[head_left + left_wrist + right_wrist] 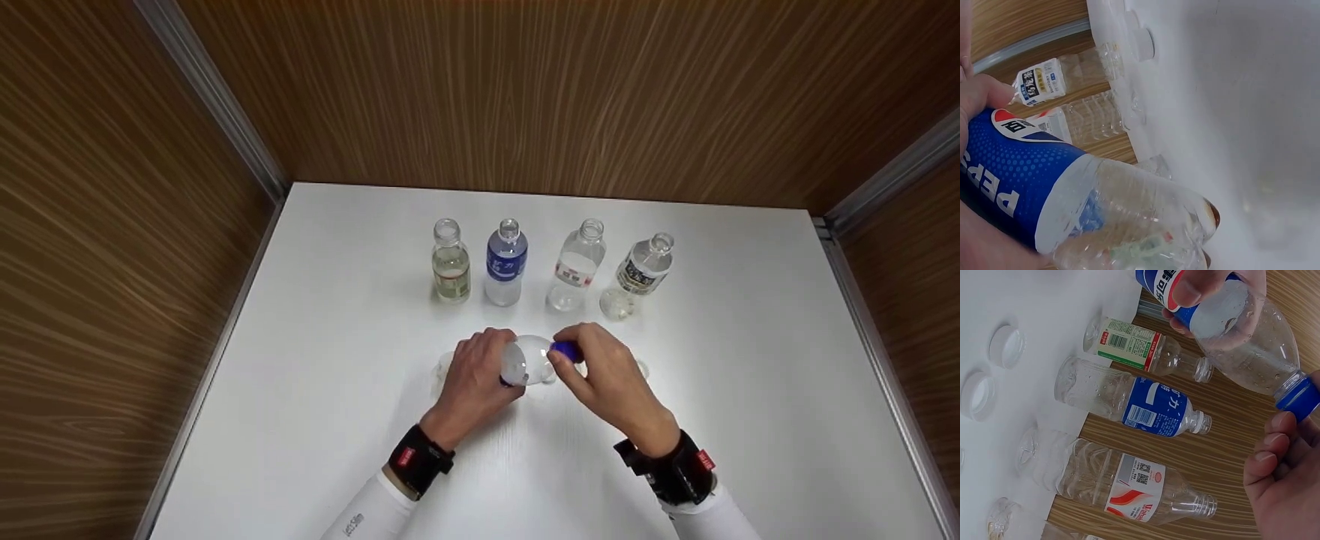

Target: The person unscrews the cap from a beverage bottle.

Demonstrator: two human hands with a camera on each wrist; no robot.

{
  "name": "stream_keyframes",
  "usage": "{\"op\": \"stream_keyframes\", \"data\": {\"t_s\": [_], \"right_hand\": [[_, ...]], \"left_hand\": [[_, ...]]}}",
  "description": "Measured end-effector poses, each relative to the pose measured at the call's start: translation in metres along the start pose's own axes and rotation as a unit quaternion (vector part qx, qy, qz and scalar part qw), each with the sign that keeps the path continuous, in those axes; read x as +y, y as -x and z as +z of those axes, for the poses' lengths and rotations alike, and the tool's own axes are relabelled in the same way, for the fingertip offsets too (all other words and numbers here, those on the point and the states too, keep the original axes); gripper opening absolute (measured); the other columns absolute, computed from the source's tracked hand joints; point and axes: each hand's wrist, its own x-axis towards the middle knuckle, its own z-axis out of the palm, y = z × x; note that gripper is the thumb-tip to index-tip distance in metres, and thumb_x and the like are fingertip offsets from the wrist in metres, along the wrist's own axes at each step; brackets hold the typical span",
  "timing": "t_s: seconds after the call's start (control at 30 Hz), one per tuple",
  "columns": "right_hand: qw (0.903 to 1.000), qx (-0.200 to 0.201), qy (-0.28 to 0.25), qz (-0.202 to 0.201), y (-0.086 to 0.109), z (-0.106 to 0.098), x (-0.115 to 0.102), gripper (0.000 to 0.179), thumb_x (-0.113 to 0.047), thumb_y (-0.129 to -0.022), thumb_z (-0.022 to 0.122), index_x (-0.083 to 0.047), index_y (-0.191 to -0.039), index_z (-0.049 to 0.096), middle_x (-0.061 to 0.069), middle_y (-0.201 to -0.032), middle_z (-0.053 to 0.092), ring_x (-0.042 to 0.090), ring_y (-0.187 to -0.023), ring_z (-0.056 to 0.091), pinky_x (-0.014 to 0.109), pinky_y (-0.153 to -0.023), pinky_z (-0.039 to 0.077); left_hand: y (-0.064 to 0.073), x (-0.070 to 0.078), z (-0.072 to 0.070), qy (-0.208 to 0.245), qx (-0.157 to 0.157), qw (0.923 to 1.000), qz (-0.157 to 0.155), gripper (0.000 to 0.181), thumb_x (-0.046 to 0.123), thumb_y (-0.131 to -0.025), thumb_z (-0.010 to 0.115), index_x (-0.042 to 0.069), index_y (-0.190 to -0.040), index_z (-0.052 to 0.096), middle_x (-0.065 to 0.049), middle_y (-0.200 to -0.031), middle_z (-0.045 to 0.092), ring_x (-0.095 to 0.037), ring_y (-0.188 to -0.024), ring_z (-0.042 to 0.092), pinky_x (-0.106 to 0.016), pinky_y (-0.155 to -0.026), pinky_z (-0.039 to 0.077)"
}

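My left hand grips a clear plastic Pepsi bottle round its blue label. The bottle is tilted over, with its neck towards the right hand and its base towards the left. My right hand pinches the blue bottle cap between thumb and fingers. In the right wrist view, that blue cap sits on the bottle's neck. No drink shows inside the bottle, only drops on its wall. Part of the label is hidden behind the left hand's fingers.
Behind the hands, several uncapped bottles stand in a row: one with a green label, one blue-labelled, one with a white and red label, and one black-and-white. Loose white caps lie on the white table. Wooden panels surround it.
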Motion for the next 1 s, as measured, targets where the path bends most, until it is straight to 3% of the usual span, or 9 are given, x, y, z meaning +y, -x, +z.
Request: {"op": "stream_keyframes", "data": {"t_s": [0.2,0.3,0.47,0.6,0.73,1.0], "right_hand": [[0.9998,0.000,-0.014,-0.014,-0.0002,0.0002,0.0019,0.020,-0.021,-0.101,0.064,-0.004,-0.112,0.061,0.000,-0.094,0.061,0.012,-0.083,0.054,0.031,-0.071,0.047],[1.0000,0.001,-0.004,-0.003,0.0003,-0.0005,0.0022,0.026,-0.027,-0.102,0.063,-0.004,-0.114,0.062,-0.001,-0.091,0.060,0.011,-0.080,0.054,0.031,-0.068,0.047],[0.9981,0.007,0.043,0.043,0.0017,-0.0009,0.0032,0.044,-0.049,-0.107,0.050,-0.007,-0.109,0.064,-0.005,-0.070,0.053,0.007,-0.060,0.047,0.030,-0.052,0.042],[0.9976,0.002,0.044,0.053,0.0028,-0.0005,0.0047,0.029,-0.036,-0.108,0.054,-0.009,-0.102,0.063,-0.010,-0.064,0.050,0.004,-0.054,0.044,0.029,-0.049,0.040],[0.9988,-0.007,0.022,0.042,0.0028,-0.0006,0.0049,0.008,-0.016,-0.100,0.067,-0.010,-0.102,0.062,-0.010,-0.072,0.056,0.005,-0.061,0.050,0.028,-0.054,0.044],[0.9994,-0.017,-0.003,0.031,0.0019,-0.0018,0.0039,0.014,-0.013,-0.097,0.072,-0.009,-0.107,0.064,-0.005,-0.089,0.064,0.005,-0.078,0.058,0.026,-0.064,0.052]], "left_hand": [[-0.0011,0.0014,-0.0005,0.013,-0.021,0.9996,-0.015,0.065,0.019,-0.066,0.094,0.008,-0.120,0.058,-0.005,-0.110,0.066,-0.024,-0.100,0.063,-0.040,-0.087,0.049],[-0.0011,0.0016,0.0008,0.011,-0.015,0.9997,-0.015,0.065,0.019,-0.066,0.094,0.008,-0.119,0.058,-0.005,-0.109,0.066,-0.023,-0.098,0.063,-0.040,-0.086,0.049],[-0.0002,-0.0001,0.0036,-0.067,0.033,0.9967,0.031,0.067,0.024,-0.064,0.096,0.009,-0.118,0.059,-0.004,-0.108,0.065,-0.024,-0.098,0.063,-0.040,-0.087,0.049],[0.0000,-0.0021,0.0048,-0.120,0.065,0.9893,0.052,0.071,0.027,-0.062,0.098,0.010,-0.119,0.059,-0.005,-0.108,0.064,-0.025,-0.099,0.063,-0.041,-0.088,0.049],[0.0007,-0.0031,0.0054,-0.107,0.062,0.9914,0.044,0.072,0.026,-0.061,0.099,0.010,-0.118,0.058,-0.005,-0.108,0.064,-0.024,-0.099,0.063,-0.041,-0.087,0.049],[0.0023,-0.0030,0.0038,-0.045,0.026,0.9985,0.012,0.069,0.020,-0.062,0.096,0.010,-0.118,0.058,-0.004,-0.109,0.066,-0.024,-0.098,0.064,-0.040,-0.085,0.049]]}}
